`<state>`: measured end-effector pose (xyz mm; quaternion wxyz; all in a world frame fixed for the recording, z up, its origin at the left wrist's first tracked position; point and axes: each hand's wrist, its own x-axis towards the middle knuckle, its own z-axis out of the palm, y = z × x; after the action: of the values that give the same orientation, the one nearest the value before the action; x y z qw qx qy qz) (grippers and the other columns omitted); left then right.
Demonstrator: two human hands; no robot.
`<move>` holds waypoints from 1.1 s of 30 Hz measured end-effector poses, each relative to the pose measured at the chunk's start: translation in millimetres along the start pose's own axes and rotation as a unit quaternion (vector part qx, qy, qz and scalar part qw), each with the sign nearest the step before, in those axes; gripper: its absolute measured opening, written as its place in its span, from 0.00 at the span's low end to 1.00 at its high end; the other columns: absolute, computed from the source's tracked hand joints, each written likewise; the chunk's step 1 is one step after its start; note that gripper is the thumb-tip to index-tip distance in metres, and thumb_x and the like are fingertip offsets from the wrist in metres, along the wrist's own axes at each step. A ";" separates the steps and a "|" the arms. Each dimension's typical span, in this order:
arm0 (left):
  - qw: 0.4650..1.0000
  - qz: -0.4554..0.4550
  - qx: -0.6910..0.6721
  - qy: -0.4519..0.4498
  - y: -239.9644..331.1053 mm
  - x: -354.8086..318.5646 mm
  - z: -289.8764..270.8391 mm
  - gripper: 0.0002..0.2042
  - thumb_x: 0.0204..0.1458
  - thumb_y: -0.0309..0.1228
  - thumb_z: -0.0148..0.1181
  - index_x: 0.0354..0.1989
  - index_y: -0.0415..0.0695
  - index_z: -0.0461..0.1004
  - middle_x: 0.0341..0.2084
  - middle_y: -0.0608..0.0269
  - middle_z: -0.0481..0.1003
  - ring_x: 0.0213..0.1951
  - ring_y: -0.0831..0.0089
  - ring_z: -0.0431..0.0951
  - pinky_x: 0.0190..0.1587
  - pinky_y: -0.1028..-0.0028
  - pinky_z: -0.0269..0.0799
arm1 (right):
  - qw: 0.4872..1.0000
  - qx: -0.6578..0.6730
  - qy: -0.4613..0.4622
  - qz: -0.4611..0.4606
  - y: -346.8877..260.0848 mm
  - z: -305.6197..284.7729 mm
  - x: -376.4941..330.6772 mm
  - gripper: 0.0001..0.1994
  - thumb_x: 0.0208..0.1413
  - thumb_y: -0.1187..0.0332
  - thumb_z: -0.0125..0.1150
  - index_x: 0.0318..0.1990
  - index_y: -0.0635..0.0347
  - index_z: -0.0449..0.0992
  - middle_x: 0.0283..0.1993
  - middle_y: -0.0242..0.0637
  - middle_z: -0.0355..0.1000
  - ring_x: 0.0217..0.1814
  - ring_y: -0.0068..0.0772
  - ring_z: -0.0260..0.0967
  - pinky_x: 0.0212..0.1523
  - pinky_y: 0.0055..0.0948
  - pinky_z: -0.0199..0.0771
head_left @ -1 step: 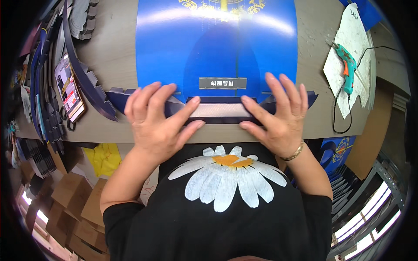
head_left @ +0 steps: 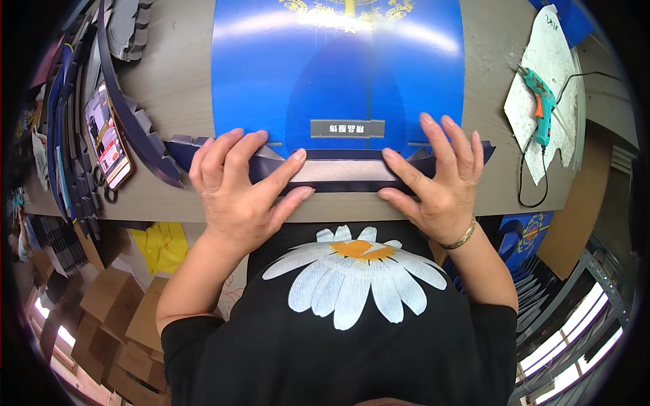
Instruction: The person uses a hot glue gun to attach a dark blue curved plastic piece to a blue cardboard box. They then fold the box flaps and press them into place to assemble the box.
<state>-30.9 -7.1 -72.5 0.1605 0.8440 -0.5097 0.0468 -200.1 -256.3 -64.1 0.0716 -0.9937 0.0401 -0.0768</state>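
A large blue printed card sheet [head_left: 338, 74] lies on the wooden table [head_left: 169, 81] in front of me. Its near edge is a dark navy flap [head_left: 338, 177] folded back, with a pale grey strip showing along it. My left hand [head_left: 237, 193] lies spread over the flap's left part, forefinger above the strip and thumb below it. My right hand [head_left: 440, 183], a bracelet on its wrist, mirrors this on the right part. Both hands hold the fold down at the table's front edge.
A teal glue gun [head_left: 540, 101] with a black cord rests on a white sheet [head_left: 552, 51] at the right. A phone [head_left: 108, 139] and curved navy card pieces [head_left: 128, 115] lie at the left. Cardboard boxes [head_left: 115, 304] stand on the floor below left.
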 end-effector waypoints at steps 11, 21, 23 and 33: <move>1.000 0.011 -0.020 0.019 1.7 4.7 -0.8 0.21 0.41 0.47 0.76 0.45 0.57 0.87 0.53 0.57 0.72 0.57 0.53 0.68 0.62 0.55 0.58 | 0.996 0.069 0.013 -0.048 -31.9 20.3 31.4 0.30 0.42 0.47 0.76 0.57 0.34 0.81 0.79 0.38 0.56 0.82 0.50 0.46 0.78 0.62 0.35; 1.000 0.013 0.008 0.012 -8.3 -1.8 -6.0 0.24 0.44 0.49 0.74 0.51 0.57 0.85 0.56 0.57 0.71 0.61 0.53 0.66 0.63 0.55 0.58 | 0.999 0.031 -0.013 -0.032 10.7 -1.8 -0.3 0.28 0.47 0.47 0.74 0.59 0.35 0.82 0.77 0.44 0.60 0.79 0.52 0.53 0.76 0.59 0.45; 1.000 0.006 -0.010 0.022 -6.0 -1.4 -3.2 0.25 0.45 0.48 0.74 0.54 0.57 0.84 0.58 0.56 0.71 0.62 0.52 0.65 0.64 0.54 0.58 | 0.999 0.046 0.016 -0.022 10.2 2.5 -3.2 0.28 0.44 0.48 0.76 0.56 0.35 0.82 0.76 0.42 0.61 0.78 0.51 0.54 0.76 0.59 0.44; 0.985 0.080 -0.120 -0.097 -25.8 13.0 -21.8 0.32 0.45 0.38 0.74 0.63 0.46 0.76 0.60 0.56 0.71 0.61 0.52 0.69 0.64 0.54 0.63 | 0.995 0.092 0.027 -0.041 19.5 -2.5 0.0 0.29 0.43 0.53 0.78 0.56 0.42 0.81 0.72 0.44 0.66 0.73 0.53 0.60 0.72 0.59 0.56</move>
<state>-0.2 -0.1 -54.5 0.2059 0.7758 -0.5905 -0.0837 -201.8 -275.9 -64.6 0.1586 -0.9812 -0.0064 -0.1100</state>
